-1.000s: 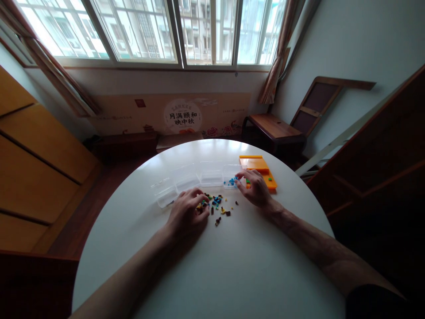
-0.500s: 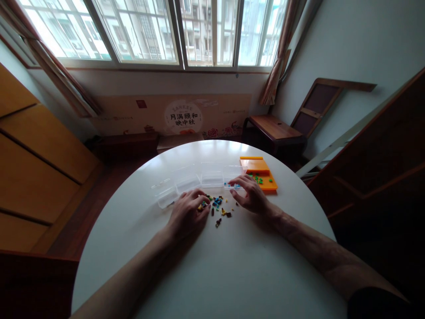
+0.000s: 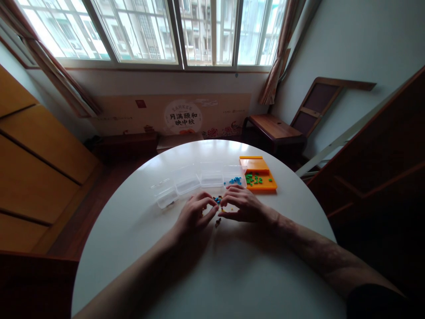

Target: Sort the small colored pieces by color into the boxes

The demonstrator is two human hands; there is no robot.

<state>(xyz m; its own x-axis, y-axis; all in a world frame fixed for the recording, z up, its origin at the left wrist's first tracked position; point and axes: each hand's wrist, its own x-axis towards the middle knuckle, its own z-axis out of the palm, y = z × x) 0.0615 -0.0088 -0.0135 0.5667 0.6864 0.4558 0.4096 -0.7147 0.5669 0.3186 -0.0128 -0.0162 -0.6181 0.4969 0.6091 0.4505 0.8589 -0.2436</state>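
Small toy bricks in mixed colours (image 3: 217, 200) lie in a loose pile on the white table, partly hidden by my hands. My left hand (image 3: 195, 212) curves round the pile's left side, thumb and index tips close to each other, with no brick visible between them. From the right, my right hand (image 3: 244, 204) reaches over the pile, thumb and index finger apart. A dark brown piece (image 3: 218, 222) lies just in front of the fingertips. Behind my right hand, blue bricks (image 3: 235, 180) sit in the rightmost clear compartment. Green bricks (image 3: 255, 179) lie in an orange tray (image 3: 265, 188).
A row of clear plastic compartments (image 3: 187, 184) curves behind the pile on the round white table (image 3: 232, 274). A wooden chair (image 3: 275, 128) stands beyond the table at right. Orange-brown cabinet doors (image 3: 36, 164) are at left, a window (image 3: 149, 33) ahead.
My right hand has moved from over the blue bricks down and left to the pile. My left hand has shifted slightly right, so the two hands now nearly meet. The blue bricks are uncovered.
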